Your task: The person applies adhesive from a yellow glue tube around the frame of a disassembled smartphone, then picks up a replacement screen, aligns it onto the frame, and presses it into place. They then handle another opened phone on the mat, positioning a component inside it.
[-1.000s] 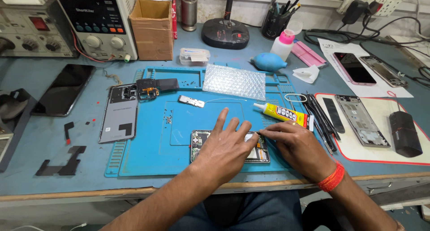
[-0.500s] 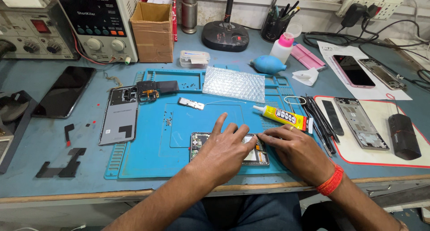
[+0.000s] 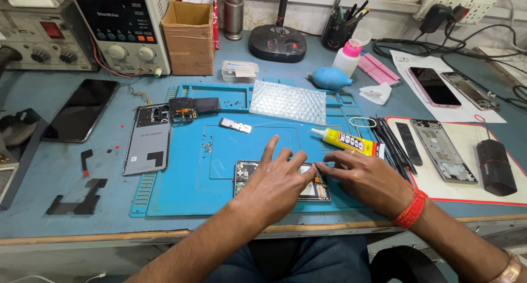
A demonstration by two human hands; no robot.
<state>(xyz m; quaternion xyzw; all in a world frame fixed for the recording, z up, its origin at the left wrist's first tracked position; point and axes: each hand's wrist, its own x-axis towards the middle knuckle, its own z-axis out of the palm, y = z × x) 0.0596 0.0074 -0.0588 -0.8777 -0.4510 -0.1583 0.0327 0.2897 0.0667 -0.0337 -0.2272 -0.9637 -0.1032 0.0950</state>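
An opened phone point(image 3: 241, 176), its back cover off and its inner parts showing, lies flat near the front edge of the blue work mat point(image 3: 181, 195) on the table point(image 3: 55, 173), close to the person, likely so that both hands can press on it from above. The left hand point(image 3: 274, 181) lies spread over the middle of the phone, fingers apart and flat, pinning it to the mat rather than gripping it. The right hand point(image 3: 365, 176) rests just beside it on the phone's right end, fingertips drawn together on that edge; whether they pinch anything small I cannot tell. A yellow glue tube point(image 3: 346, 141) lies just beyond the right hand, within easy reach.
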